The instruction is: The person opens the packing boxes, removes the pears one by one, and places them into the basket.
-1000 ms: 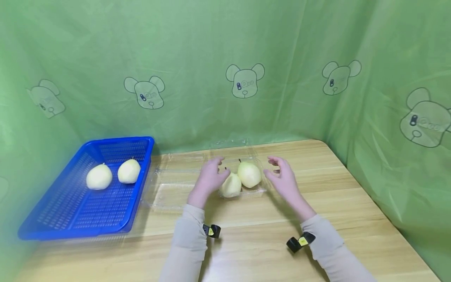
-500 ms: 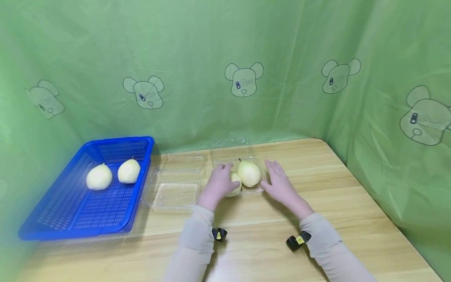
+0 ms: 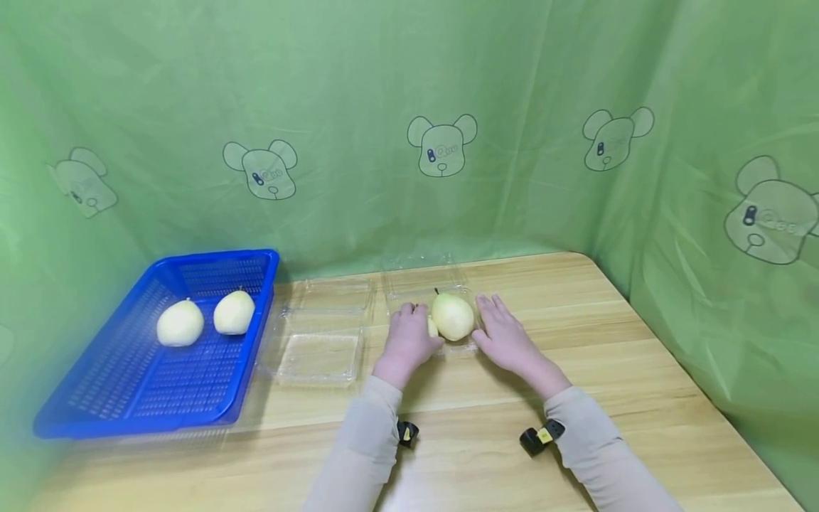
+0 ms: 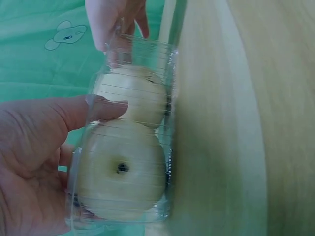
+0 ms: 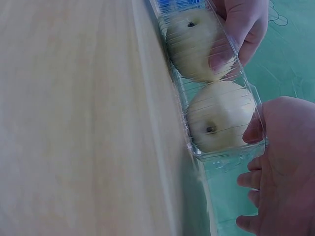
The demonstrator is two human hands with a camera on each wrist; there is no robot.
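Note:
Two pale yellow pears sit side by side in a clear plastic clamshell box [image 4: 170, 147], its lid [image 3: 425, 274] folded back toward the curtain. My left hand [image 3: 409, 338] covers most of the left pear [image 4: 120, 169], fingers curved over its far side and thumb reaching between the two pears. Stem up, the right pear [image 3: 453, 318] shows plainly. Beside it, my right hand [image 3: 508, 338] rests against the box's right end with fingers extended. In the right wrist view the right thumb [image 5: 253, 130] lies over the box rim by the right pear; the other fingers hang outside.
A blue plastic basket [image 3: 150, 424] at the left holds two more pears [image 3: 180, 322]. Between it and the filled box lies another clear clamshell box [image 3: 320, 355], lid back. A green curtain [image 3: 345, 213] closes off the back and sides of the wooden table [image 3: 473, 455].
My left hand has come right and down onto the left pear. My right hand has lowered against the box's right end, its fingers straighter. The basket and other box have stayed put.

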